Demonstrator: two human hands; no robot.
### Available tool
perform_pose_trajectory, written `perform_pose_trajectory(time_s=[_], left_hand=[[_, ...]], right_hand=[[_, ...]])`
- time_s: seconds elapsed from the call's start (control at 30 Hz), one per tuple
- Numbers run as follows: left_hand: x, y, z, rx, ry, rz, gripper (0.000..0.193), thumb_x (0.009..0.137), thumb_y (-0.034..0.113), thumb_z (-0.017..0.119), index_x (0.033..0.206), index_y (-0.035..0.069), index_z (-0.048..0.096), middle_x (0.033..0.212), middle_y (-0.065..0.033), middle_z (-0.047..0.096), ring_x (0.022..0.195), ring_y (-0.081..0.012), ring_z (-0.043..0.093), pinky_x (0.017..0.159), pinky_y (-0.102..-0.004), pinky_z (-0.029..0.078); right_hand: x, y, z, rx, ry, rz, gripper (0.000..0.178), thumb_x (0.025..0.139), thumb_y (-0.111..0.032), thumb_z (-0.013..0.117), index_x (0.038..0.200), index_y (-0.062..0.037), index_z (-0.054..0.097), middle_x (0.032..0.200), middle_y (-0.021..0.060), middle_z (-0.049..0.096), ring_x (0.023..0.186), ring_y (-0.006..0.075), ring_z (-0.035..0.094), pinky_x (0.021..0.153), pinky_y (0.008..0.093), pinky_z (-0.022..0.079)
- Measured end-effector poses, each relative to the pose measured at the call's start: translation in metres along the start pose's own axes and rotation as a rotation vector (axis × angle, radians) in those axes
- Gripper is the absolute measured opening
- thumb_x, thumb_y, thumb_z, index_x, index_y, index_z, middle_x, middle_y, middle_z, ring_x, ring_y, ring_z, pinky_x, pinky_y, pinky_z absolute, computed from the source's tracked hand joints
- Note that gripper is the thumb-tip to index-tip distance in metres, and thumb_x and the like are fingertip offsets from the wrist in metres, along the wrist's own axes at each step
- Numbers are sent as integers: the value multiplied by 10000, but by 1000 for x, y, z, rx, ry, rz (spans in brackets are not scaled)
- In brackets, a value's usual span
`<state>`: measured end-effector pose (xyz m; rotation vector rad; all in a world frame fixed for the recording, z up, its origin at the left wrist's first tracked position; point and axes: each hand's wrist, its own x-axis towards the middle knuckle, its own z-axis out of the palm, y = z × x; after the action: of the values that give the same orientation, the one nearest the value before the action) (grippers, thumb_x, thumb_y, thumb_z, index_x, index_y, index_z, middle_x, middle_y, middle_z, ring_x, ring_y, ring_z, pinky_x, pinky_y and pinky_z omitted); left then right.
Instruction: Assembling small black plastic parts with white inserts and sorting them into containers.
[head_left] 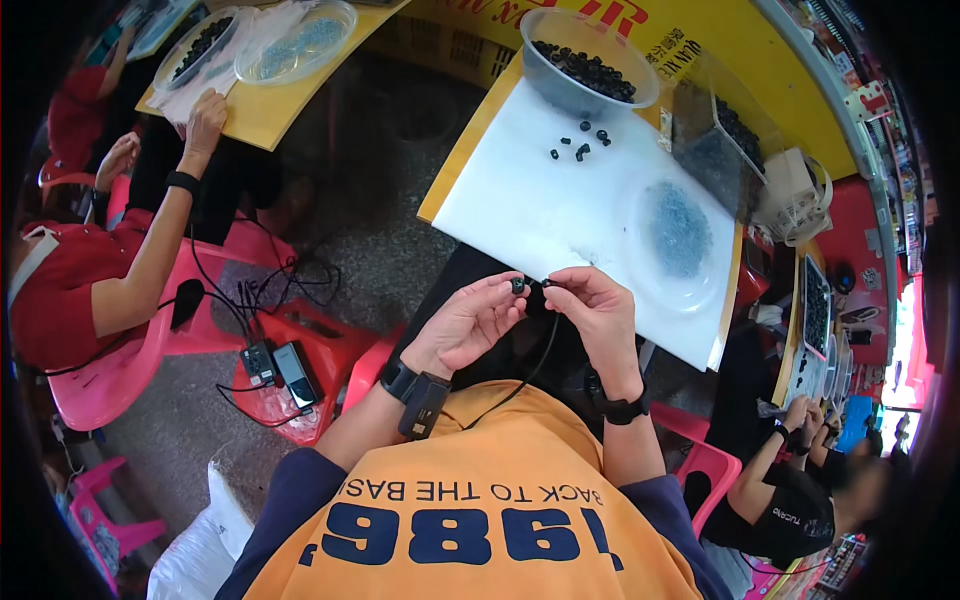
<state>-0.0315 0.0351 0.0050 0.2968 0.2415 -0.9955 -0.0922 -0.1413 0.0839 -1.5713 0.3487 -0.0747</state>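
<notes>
Close to my body, just off the near edge of the white tabletop (500, 205), my left hand (465, 325) pinches a small black round part (518, 285) between thumb and forefinger. Its other fingers are loosely curled. Facing it, the thumb and forefinger of my right hand (600, 310) are closed on a tiny dark piece (545, 283), whose kind is too small to make out. A narrow gap shows between the two fingertips. Several loose black parts (583, 150) lie farther up the tabletop, the same colour as the held one.
A clear bowl of black parts (585, 92) stands at the far edge. On the right lies a clear plate (650, 285) of small pale-blue pieces, beside a clear bin (700, 150). Co-workers sit left and right. A red stool (290, 400) holds cabled devices.
</notes>
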Motion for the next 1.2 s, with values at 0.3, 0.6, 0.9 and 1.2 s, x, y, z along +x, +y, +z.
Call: perform_pose_trajectory(time_s=[0.3, 0.6, 0.9, 1.2], left_hand=[[-5, -2, 4, 108, -64, 34, 255, 976, 59, 603, 1222, -8, 606, 1067, -85, 690, 956, -147, 684, 852, -242, 578], [-6, -4, 2, 228, -56, 41, 242, 976, 61, 609, 1205, -9, 634, 1076, -93, 696, 978, -150, 683, 867, -256, 571], [-4, -2, 3, 394, -20, 139, 223, 950, 48, 645, 1164, -10, 669, 1067, -101, 699, 965, -144, 676, 865, -267, 569], [-3, -1, 2, 418, -42, 74, 228, 948, 42, 645, 1169, -8, 668, 1076, -101, 697, 953, -139, 675, 858, -269, 571]], right_hand=[[-22, -6, 20, -282, 110, -214, 119, 873, 20, 705, 989, 41, 692, 855, 72, 713, 723, 111, 687, 656, 231, 536], [-28, -4, 19, -551, 134, -411, 148, 826, 36, 736, 969, 14, 702, 882, 95, 698, 703, 143, 687, 639, 247, 533], [-27, 4, 18, -648, 137, -473, 158, 799, 15, 766, 946, 2, 708, 872, 102, 707, 720, 169, 685, 648, 262, 540], [-27, 12, 12, -291, 45, -114, 197, 788, -4, 782, 974, 0, 715, 856, 39, 689, 736, 108, 630, 652, 230, 498]])
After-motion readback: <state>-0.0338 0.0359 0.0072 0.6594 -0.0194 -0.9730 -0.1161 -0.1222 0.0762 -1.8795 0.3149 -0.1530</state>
